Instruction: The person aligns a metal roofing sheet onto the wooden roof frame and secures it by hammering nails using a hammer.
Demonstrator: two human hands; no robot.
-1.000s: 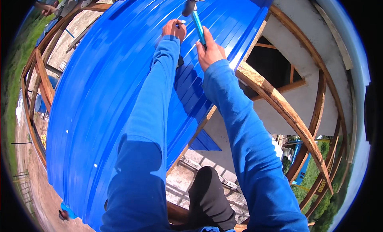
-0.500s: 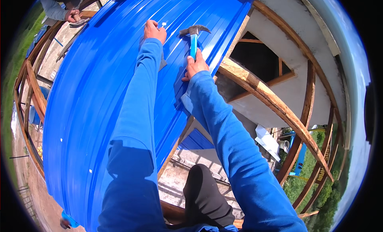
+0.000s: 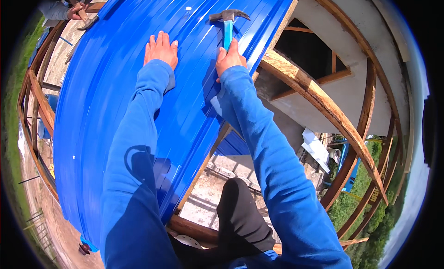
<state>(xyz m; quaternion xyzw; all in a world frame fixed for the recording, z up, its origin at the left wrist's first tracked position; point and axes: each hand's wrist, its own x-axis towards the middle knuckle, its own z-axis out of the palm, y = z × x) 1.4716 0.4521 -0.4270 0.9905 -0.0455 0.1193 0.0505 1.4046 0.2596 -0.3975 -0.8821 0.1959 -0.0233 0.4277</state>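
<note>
My left hand (image 3: 161,51) lies open on the blue ribbed metal roofing sheet (image 3: 106,116), fingers stretched out and empty. My right hand (image 3: 230,61) is closed round the light blue handle of a claw hammer (image 3: 228,26). The hammer's dark head is raised at the far side of the hand, claw toward the right. Beyond my left hand, a small white-headed nail (image 3: 188,9) shows on the sheet, apart from both hands. Another small white head (image 3: 73,157) sits nearer, at the sheet's left part.
Wooden beams (image 3: 319,102) cross an open roof frame on the right, beside a grey wall (image 3: 319,28) with a dark opening. My bent knee (image 3: 238,209) is over a gap at the sheet's near right edge. At the far left, another person's hand (image 3: 76,12) holds a wooden-handled hammer (image 3: 88,23).
My left hand has come away from the white-headed nail, moved nearer and left, and flattened on the sheet. My right hand keeps the hammer, now slightly farther out. The view has shifted slightly.
</note>
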